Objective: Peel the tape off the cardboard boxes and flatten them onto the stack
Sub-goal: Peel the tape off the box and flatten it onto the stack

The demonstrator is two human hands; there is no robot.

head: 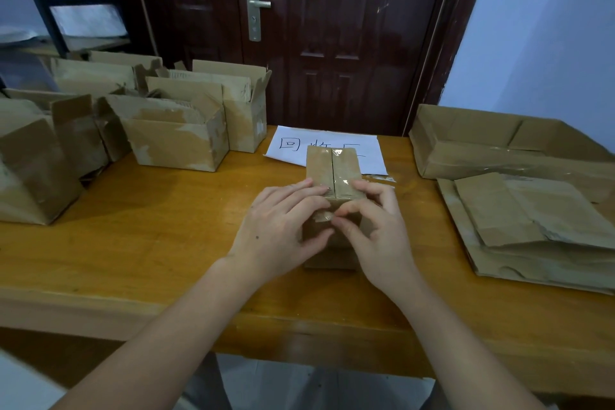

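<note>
A small closed cardboard box [333,170] stands on the wooden table [159,226] in front of me, its top seam sealed with clear tape [340,173]. My left hand [279,226] grips the box's near left side, fingers over the top edge. My right hand [376,226] holds the near right side, its thumb and forefinger pinched at the tape end [323,216] on the front face. Flattened boxes form a stack [532,226] at the right of the table.
Several open, worn cardboard boxes [176,140] crowd the table's left and back. A white paper sheet [293,143] with handwriting lies behind the small box. A larger opened box [492,146] sits at the back right. A dark door [332,36] stands behind the table.
</note>
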